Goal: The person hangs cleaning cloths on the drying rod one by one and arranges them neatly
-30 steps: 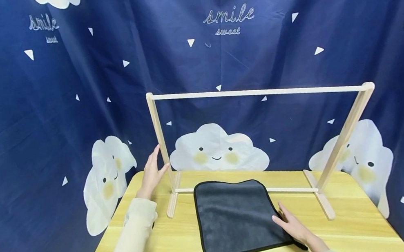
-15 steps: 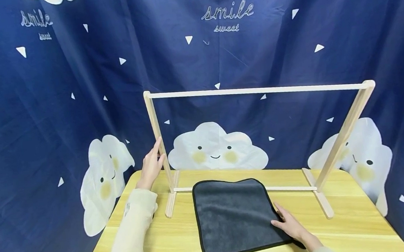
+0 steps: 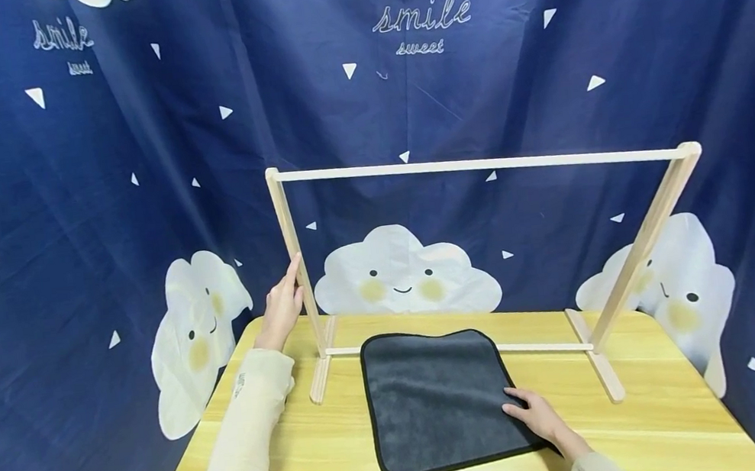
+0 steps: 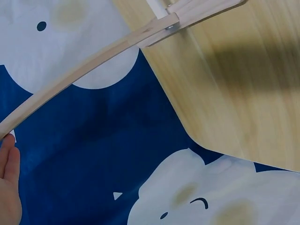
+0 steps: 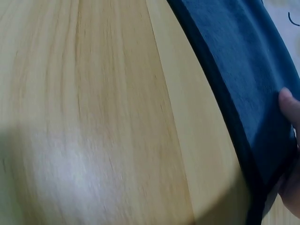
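Note:
A dark grey square cloth with black edging lies on the table in front of a wooden rack. My left hand is at the rack's left post, its extended fingertips against the wood. The left wrist view shows those fingers just under the post. At the cloth's right edge rests my right hand, with thumb and finger tips on its upper face. In the right wrist view the thumb touches the cloth; the other fingers are mostly out of sight there.
The pale rack has a top bar, a low bar, a right post and feet on the wooden table. A blue curtain with white clouds hangs behind and at both sides.
My left hand has risen slightly up to the left post and touches it. The right hand's fingers have shifted left from the cloth's edge onto its surface. The cloth stays in place.

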`<state>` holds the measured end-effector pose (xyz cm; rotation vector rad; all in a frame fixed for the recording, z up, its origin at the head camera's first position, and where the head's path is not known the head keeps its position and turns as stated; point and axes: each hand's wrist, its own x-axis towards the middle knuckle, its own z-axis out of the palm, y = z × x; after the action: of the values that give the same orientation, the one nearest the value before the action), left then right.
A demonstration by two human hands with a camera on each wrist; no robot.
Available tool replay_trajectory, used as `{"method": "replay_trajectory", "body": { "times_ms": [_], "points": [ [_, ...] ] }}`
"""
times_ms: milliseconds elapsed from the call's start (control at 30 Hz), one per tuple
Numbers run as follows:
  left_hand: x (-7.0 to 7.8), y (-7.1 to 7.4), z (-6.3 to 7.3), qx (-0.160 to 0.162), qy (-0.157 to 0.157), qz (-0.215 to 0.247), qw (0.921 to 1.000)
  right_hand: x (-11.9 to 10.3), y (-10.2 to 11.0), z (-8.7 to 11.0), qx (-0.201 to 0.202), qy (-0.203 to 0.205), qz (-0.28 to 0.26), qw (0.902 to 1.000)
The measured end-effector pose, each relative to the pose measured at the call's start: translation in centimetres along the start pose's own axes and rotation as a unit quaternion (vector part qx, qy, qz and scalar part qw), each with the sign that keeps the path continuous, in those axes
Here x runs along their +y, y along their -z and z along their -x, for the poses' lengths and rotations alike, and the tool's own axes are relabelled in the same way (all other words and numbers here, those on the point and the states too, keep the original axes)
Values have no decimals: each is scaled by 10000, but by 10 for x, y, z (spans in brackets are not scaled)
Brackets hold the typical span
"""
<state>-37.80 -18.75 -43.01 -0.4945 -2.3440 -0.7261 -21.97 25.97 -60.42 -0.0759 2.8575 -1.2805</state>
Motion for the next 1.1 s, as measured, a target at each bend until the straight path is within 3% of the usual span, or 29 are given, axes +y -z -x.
{"method": "replay_trajectory", "body": {
  "times_ms": [200, 600, 900, 1100],
  "points": [
    [-1, -2, 0, 35, 100, -38, 9999, -3, -6, -1, 277, -120, 479, 9984],
    [1, -5, 1, 57, 296, -13, 9995, -9, -11, 6, 663, 17, 1393, 9880],
    [5, -8, 2, 108, 291, -89, 9995, -10, -10, 11, 908, 77, 1278, 9876],
    [5, -9, 2, 314, 221, -185, 9991, -16, -12, 7, 1662, 685, 778, 9806]
  ]
}}
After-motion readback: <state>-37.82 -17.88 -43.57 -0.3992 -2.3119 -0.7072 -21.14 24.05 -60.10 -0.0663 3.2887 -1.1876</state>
